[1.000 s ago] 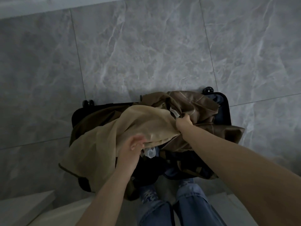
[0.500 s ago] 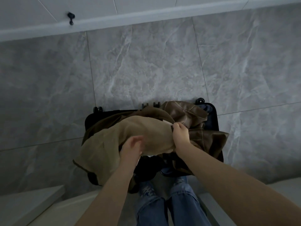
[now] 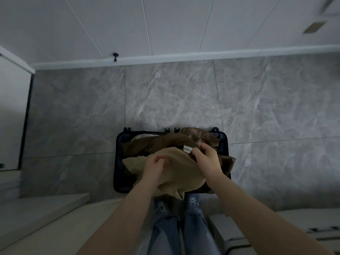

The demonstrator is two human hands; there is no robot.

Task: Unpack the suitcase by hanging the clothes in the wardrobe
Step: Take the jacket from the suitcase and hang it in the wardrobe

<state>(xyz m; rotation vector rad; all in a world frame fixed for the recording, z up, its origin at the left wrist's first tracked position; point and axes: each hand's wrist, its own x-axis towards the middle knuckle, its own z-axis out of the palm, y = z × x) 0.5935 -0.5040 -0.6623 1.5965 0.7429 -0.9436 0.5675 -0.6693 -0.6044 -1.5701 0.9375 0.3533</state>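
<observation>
Where tan garment (image 3: 171,168) covers suitcase (image 3: 119,159), contents mostly hidden.

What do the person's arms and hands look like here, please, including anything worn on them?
Both forearms are bare, no sleeves in view. The left hand and right hand wear no gloves; no watch or rings show in this dim picture.

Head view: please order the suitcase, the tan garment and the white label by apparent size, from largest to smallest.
1. suitcase, largest
2. tan garment, held above it and nearer the camera, so somewhat unsure
3. white label, clearly smallest
</observation>
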